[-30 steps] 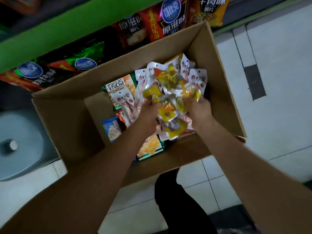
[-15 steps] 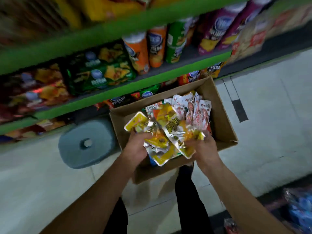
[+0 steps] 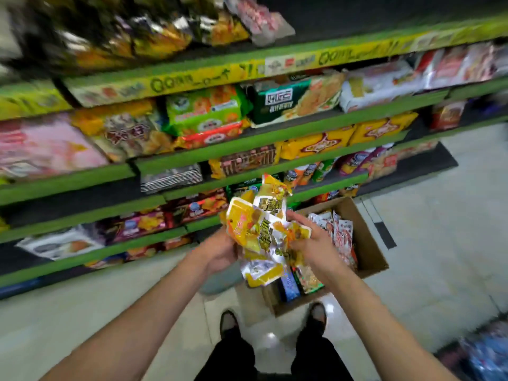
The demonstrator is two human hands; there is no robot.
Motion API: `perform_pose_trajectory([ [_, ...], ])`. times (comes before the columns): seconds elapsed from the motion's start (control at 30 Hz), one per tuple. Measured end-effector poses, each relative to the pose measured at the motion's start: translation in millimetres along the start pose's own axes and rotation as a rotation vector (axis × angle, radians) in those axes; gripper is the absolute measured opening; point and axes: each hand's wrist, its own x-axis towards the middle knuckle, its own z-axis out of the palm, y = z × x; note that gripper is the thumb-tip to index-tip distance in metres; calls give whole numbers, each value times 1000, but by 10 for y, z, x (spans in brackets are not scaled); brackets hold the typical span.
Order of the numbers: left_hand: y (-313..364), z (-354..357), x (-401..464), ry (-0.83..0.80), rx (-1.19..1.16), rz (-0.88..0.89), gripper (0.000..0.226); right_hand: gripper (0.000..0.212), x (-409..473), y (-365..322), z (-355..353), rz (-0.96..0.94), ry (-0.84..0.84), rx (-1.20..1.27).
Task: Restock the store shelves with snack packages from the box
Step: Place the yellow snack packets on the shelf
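Note:
A bundle of yellow and silver snack packets is held up between both hands, above the floor and in front of the shelves. My left hand grips its left side from below. My right hand holds its right side, fingers curled over the packets. The open cardboard box sits on the floor just right of and below the bundle, with red-and-white packets and other snack packs still inside.
Green-edged store shelves full of snack bags and canisters rise ahead and to the left. A grey round stool shows under my hands. My feet stand on the tiled floor by the box. Blue packages lie at lower right.
Both hands have lifted the yellow packet bundle out of the box and upward. The view has risen from the box to the shelves as I stood up.

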Motion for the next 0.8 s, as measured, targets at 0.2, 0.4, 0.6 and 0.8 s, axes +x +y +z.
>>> perform_pose_trajectory([
  [0.2,437,-249,-640,-84,-90,33,44,72,-284,-506,479,-121,-73,-264],
  [0.4,473,-419,-918,35,-239,107,32,34,-429,-689,687,-183,-113,-320],
  [0.6,763,-477,-1183,236,-127,158,36,30,-324,-905,601,-155,-52,232],
  [0.8,1222,-295,-1411,326,-117,344,43,42,-158,-1163,699,-280,-148,256],
])
